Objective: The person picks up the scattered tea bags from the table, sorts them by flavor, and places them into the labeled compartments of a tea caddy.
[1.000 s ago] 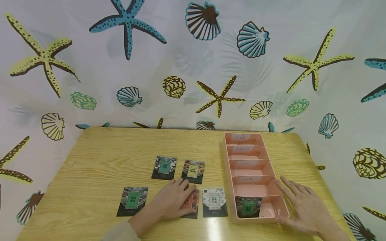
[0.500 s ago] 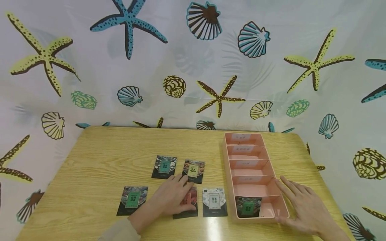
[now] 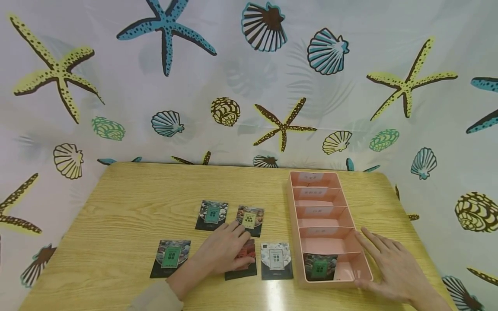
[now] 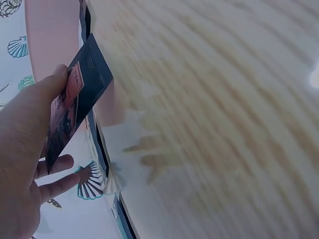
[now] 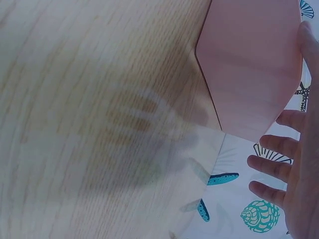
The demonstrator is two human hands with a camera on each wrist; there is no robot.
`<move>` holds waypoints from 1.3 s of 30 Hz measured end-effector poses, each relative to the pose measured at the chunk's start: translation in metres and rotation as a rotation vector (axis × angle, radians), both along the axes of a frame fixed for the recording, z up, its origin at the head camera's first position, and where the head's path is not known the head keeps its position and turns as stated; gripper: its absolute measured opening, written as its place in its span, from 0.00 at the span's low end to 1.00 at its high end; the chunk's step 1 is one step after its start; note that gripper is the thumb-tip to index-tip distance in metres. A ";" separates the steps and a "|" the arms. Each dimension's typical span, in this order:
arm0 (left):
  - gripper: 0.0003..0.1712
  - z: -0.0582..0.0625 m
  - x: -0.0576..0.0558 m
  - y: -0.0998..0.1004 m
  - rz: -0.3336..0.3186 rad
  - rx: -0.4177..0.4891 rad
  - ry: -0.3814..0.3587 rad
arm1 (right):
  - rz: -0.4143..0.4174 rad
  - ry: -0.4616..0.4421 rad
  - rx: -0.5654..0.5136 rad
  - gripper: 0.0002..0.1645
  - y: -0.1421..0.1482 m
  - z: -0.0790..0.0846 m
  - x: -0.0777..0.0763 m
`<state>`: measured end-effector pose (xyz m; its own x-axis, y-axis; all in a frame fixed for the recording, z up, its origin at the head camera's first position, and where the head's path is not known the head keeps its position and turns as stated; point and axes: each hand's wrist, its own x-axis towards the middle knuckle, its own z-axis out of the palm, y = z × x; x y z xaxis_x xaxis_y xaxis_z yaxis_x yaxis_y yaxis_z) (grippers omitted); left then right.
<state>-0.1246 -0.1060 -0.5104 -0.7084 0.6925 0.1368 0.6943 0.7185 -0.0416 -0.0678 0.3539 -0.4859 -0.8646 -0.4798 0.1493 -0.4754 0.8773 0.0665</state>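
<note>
My left hand (image 3: 219, 250) pinches a tea packet with a red label (image 3: 247, 250) between thumb and fingers. In the left wrist view this red packet (image 4: 87, 87) is tilted, raised off the table, and the hand covers part of it. At the right, a long pink divided box (image 3: 298, 242) stands on the table. My right hand (image 3: 393, 270) lies along its near right side, fingers spread and thumb by the near corner. A green-labelled packet (image 3: 320, 267) is in the box's nearest compartment; the other compartments show only paper labels at their far walls.
A white packet (image 3: 276, 261) lies between the left hand and the box. Behind that hand are a yellow-labelled packet (image 3: 250, 219) and a teal-labelled one (image 3: 212, 215). Another green-labelled packet (image 3: 170, 259) lies at left. A patterned curtain (image 3: 186, 95) backs the wooden table (image 3: 132, 194).
The red packet has shifted and turned slightly, its near edge coming up, as my left hand's grip on it changed a little. My right hand and the box have stayed in place.
</note>
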 end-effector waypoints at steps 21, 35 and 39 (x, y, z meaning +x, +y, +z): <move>0.16 0.007 -0.004 0.011 0.025 0.061 0.114 | -0.001 -0.004 0.000 0.66 -0.001 0.001 0.001; 0.14 0.032 -0.016 0.035 0.013 0.141 0.167 | -0.011 -0.011 -0.004 0.66 -0.001 0.001 0.002; 0.16 0.040 -0.019 0.046 0.006 0.139 0.164 | -0.002 0.003 -0.011 0.67 -0.001 0.000 0.001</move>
<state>-0.1436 -0.0598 -0.4708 -0.6726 0.6547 0.3450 0.6821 0.7292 -0.0540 -0.0669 0.3530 -0.4857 -0.8649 -0.4767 0.1573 -0.4737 0.8787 0.0588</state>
